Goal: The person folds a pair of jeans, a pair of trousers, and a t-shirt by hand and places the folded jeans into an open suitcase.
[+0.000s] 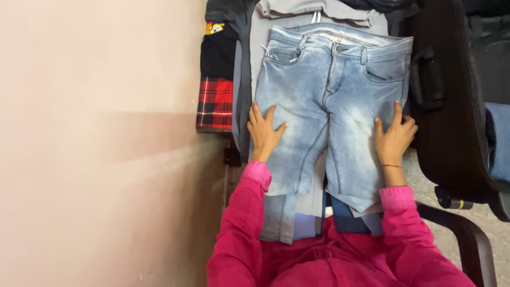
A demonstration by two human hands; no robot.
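Observation:
A pair of light blue faded jeans [324, 101] lies spread flat, waistband away from me, on top of a stack of other garments. My left hand [264, 132] rests palm down on the left leg of the jeans, fingers apart. On the right leg, near its outer edge, my right hand [394, 136] presses down with the fingers partly curled and the index finger pointing up. Both arms wear bright pink sleeves. A thin band circles my right wrist.
A grey garment [255, 37] lies under the jeans. Dark clothing with a red plaid patch [215, 103] sits to the left. A pale pink wall [95, 143] fills the left side. A black chair [451, 133] stands at the right.

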